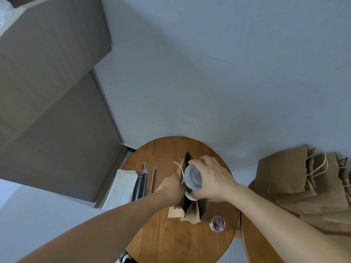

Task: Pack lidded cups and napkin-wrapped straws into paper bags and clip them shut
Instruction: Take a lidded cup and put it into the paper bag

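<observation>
Your right hand point(212, 179) is wrapped around a lidded cup point(193, 178), its fingers curled round the cup's side. It holds the cup over the open mouth of a brown paper bag point(191, 213). Only the clear lid shows plainly. The hand and the bag's dark opening hide most of the cup's body, and you cannot tell how far its lower end sits inside.

Your left hand point(171, 188) pinches the bag's wall at 9 o'clock, beside a twine handle. Its fingertips are mostly hidden behind the paper.

The bag stands upright near the middle of a round wooden bench point(171, 240). At 9 o'clock of the bag lies a bundle of wrapped black straws point(141, 184), with one single straw point(154, 179) apart between the bundle and the bag. Just beyond them is a stack of white napkins point(121, 186), which sits at the bench's rim and seems to reach past it.

At 5 o'clock, close to the rim, stands a small clear jar of coloured paper clips point(217, 223). Bare wood lies open at 6 o'clock and at 12 o'clock of the bag.

At 3 o'clock a second bench point(254, 234) sits just beside the first, cut off by the frame. It carries a pile of flat paper bags point(296, 179) that runs out of view on the right. Large cardboard boxes point(47, 92) fill the 10 o'clock corner, also cut off and blurred.
</observation>
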{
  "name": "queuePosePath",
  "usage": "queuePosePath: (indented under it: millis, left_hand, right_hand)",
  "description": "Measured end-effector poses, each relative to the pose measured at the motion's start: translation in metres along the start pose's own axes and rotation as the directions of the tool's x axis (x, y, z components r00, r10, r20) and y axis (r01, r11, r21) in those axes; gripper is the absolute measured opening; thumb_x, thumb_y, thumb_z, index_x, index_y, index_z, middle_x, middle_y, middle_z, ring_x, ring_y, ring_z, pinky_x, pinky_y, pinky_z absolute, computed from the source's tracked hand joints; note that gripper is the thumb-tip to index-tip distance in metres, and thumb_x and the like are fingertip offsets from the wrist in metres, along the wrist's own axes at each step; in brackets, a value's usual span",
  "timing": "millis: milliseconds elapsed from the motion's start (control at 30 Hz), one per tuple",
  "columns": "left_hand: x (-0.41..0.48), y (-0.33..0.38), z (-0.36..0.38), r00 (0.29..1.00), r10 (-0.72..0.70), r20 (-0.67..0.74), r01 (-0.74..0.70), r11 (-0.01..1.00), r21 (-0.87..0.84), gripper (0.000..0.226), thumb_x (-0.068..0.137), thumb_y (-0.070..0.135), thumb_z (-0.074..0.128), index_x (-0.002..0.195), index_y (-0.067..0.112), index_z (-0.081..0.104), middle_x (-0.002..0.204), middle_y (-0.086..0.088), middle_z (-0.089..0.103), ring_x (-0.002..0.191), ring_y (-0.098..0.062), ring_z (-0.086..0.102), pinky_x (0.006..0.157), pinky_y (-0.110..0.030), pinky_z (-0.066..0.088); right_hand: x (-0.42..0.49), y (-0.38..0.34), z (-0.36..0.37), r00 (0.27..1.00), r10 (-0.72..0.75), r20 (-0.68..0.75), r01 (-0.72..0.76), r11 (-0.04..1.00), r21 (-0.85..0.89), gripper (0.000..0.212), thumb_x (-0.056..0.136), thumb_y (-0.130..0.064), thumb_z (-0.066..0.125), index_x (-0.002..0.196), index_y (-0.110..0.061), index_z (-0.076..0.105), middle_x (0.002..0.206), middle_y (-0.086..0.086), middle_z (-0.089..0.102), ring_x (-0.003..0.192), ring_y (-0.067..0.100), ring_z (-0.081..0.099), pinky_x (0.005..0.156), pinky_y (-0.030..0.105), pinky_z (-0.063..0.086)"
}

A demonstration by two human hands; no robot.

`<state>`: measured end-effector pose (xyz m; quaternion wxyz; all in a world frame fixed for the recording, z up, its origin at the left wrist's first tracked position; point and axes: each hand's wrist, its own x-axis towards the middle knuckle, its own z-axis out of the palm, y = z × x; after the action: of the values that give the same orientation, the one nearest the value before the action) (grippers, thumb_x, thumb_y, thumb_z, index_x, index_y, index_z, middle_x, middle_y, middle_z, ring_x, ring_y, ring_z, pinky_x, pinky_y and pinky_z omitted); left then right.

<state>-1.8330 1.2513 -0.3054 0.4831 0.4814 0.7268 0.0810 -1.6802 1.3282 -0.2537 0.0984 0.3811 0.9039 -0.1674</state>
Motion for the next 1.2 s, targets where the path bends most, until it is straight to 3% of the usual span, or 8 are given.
queuePosePath:
  millis: [67,233,400,600,767,1033,1133,1200]
  left_hand:
    - [-0.001,-0.005,-0.003,1.0,-0.024,-0.007,0.024,0.998,-0.054,0.012,0.098,0.019,0.039,0.094,0.012,0.049,0.075,-0.011,0.066,0.057,-0.022,0.07,0.06,-0.036,0.061]
    - [0.003,-0.015,-0.007,0.997,-0.076,-0.027,0.074,0.996,-0.057,0.005,0.1,0.016,0.044,0.097,0.014,0.047,0.082,-0.01,0.065,0.053,-0.018,0.07,0.054,-0.028,0.059]
    - [0.009,-0.027,-0.006,0.99,-0.053,-0.133,0.06,0.997,0.047,0.021,0.098,0.021,0.051,0.118,0.013,0.051,0.095,-0.003,0.063,0.08,-0.017,0.067,0.075,-0.03,0.06]
    - [0.007,-0.03,-0.001,0.983,-0.089,-0.163,0.096,0.995,0.035,0.02,0.096,0.024,0.054,0.114,0.014,0.053,0.092,-0.002,0.064,0.079,-0.016,0.068,0.074,-0.033,0.062]
    - [0.004,-0.033,-0.002,0.981,-0.087,-0.173,0.095,0.995,0.038,0.019,0.095,0.025,0.053,0.112,0.016,0.052,0.091,-0.002,0.064,0.078,-0.018,0.068,0.072,-0.037,0.062]
    - [0.003,-0.044,-0.009,0.978,-0.081,-0.194,0.091,0.995,0.044,0.016,0.095,0.023,0.053,0.11,0.018,0.051,0.084,0.002,0.062,0.067,-0.015,0.066,0.062,-0.028,0.061]
    - [0.001,-0.043,-0.008,0.983,-0.061,-0.174,0.071,0.996,0.055,0.016,0.095,0.022,0.052,0.11,0.017,0.051,0.084,0.001,0.062,0.068,-0.014,0.066,0.064,-0.031,0.061]
    - [0.001,-0.041,-0.011,0.986,-0.034,-0.164,0.046,0.997,0.07,0.017,0.095,0.023,0.052,0.11,0.015,0.053,0.087,-0.001,0.063,0.073,-0.016,0.067,0.069,-0.035,0.062]
  right_hand:
    - [0.003,0.004,0.017,0.994,0.096,0.043,-0.097,0.995,0.023,0.095,0.062,-0.061,0.071,0.141,-0.037,0.023,0.135,-0.001,0.035,0.119,0.023,0.04,0.08,0.031,0.047]
    - [0.012,0.012,0.063,0.986,0.113,0.12,-0.1,0.989,-0.108,0.098,0.063,-0.059,0.072,0.143,-0.029,0.024,0.131,0.005,0.038,0.118,0.027,0.043,0.077,0.031,0.049]
    - [0.019,0.021,0.099,0.959,0.25,0.13,-0.243,0.968,-0.067,0.1,0.068,-0.059,0.075,0.145,-0.028,0.019,0.136,0.007,0.035,0.123,0.029,0.041,0.091,0.032,0.05]
    - [0.047,0.008,0.14,0.924,0.267,0.273,-0.233,0.961,-0.152,0.102,0.072,-0.052,0.074,0.148,-0.023,0.012,0.14,0.014,0.027,0.123,0.036,0.038,0.094,0.041,0.048]
    - [0.061,0.002,0.163,0.95,0.178,0.259,-0.107,0.958,-0.265,0.074,0.087,-0.041,0.06,0.144,-0.018,0.019,0.137,0.017,0.033,0.121,0.037,0.043,0.09,0.043,0.05]
    - [0.069,0.0,0.169,0.944,0.174,0.28,-0.13,0.977,-0.167,0.081,0.085,-0.048,0.06,0.147,-0.021,0.015,0.142,0.016,0.028,0.122,0.034,0.042,0.098,0.042,0.047]
    - [0.065,-0.003,0.162,0.918,0.218,0.332,-0.182,0.974,-0.135,0.088,0.083,-0.06,0.055,0.148,-0.021,0.012,0.144,0.016,0.025,0.124,0.034,0.041,0.104,0.044,0.041]
    - [0.064,-0.009,0.148,0.895,0.247,0.371,-0.218,0.969,-0.119,0.088,0.086,-0.056,0.055,0.151,-0.019,0.009,0.149,0.016,0.022,0.132,0.037,0.034,0.11,0.046,0.034]
